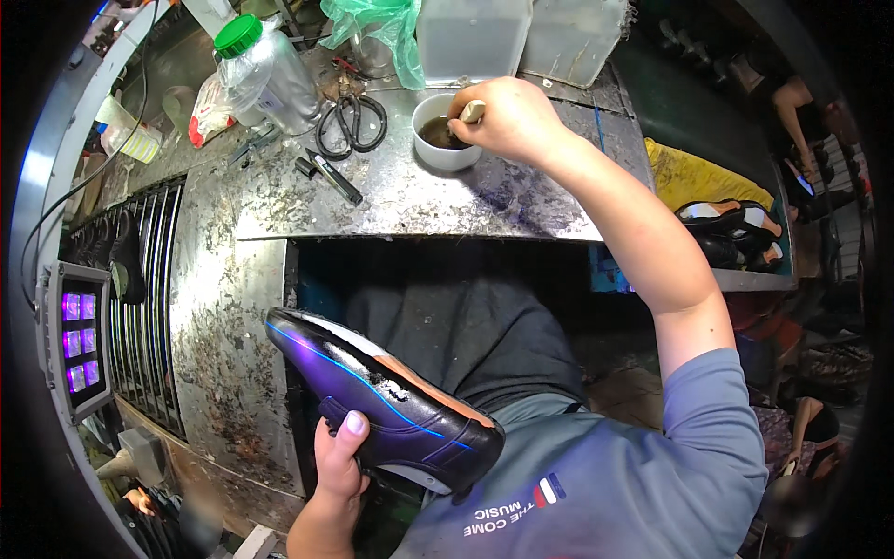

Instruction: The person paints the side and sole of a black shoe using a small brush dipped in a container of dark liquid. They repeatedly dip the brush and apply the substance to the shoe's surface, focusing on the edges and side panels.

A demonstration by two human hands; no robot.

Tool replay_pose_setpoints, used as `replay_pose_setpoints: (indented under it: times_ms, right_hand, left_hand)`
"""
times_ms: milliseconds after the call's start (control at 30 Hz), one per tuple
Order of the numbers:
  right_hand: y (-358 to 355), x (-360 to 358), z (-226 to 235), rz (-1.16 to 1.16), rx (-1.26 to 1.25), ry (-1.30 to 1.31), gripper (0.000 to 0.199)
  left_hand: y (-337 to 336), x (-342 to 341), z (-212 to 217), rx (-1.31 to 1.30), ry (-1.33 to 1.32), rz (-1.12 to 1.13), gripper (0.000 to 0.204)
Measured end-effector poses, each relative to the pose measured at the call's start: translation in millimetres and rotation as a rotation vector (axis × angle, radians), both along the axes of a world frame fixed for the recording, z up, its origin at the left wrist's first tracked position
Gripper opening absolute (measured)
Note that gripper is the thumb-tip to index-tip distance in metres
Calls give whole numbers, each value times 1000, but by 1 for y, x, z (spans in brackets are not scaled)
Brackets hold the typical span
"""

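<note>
My left hand [342,463] is closed round a black shoe [372,396], thumb on its upper near the opening. The shoe lies tilted over my lap, toe toward the upper left, its white and tan underside facing up and right. A thin blue line runs along its side, and whitish patches show near the sole edge. Over a white bowl [447,157] on the bench, my right hand [507,118] grips a stubby pale-handled tool [473,112]. The tool's lower end is hidden by my fingers and the bowl, which holds dark brownish liquid.
Black-handled scissors [352,126] and a black marker [337,179] lie left of the bowl. Behind them stand a green-lidded jar [275,79] and translucent containers [475,42]. A purple-lit lamp [81,340] is at far left. More shoes [731,228] sit right, on yellow cloth [694,177].
</note>
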State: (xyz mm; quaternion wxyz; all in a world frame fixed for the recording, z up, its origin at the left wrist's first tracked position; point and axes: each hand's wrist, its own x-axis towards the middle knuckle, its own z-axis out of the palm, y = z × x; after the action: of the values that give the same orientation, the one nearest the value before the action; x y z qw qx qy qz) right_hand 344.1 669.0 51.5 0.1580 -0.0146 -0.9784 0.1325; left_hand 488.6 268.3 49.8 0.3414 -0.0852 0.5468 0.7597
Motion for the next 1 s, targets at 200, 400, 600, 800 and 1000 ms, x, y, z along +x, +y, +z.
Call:
replay_pose_setpoints:
  times_ms: [200, 400, 600, 800, 1000]
  right_hand:
    - [-4, 17, 35, 118, -238, 364, 20]
    - [6, 19, 4, 66, -104, 148, 22]
    - [-36, 56, 43, 510, -598, 132, 22]
    - [-94, 92, 35, 901, -768, 132, 14]
    - [-106, 97, 37, 889, -707, 42, 14]
  left_hand:
    - [-1, -3, 3, 7, -2, -10, 61]
    - [3, -5, 10, -8, 12, -18, 61]
    - [2, -6, 11, -21, -25, -23, 62]
    - [7, -8, 18, -89, -32, -86, 66]
    - [15, -13, 29, -225, -2, -210, 77]
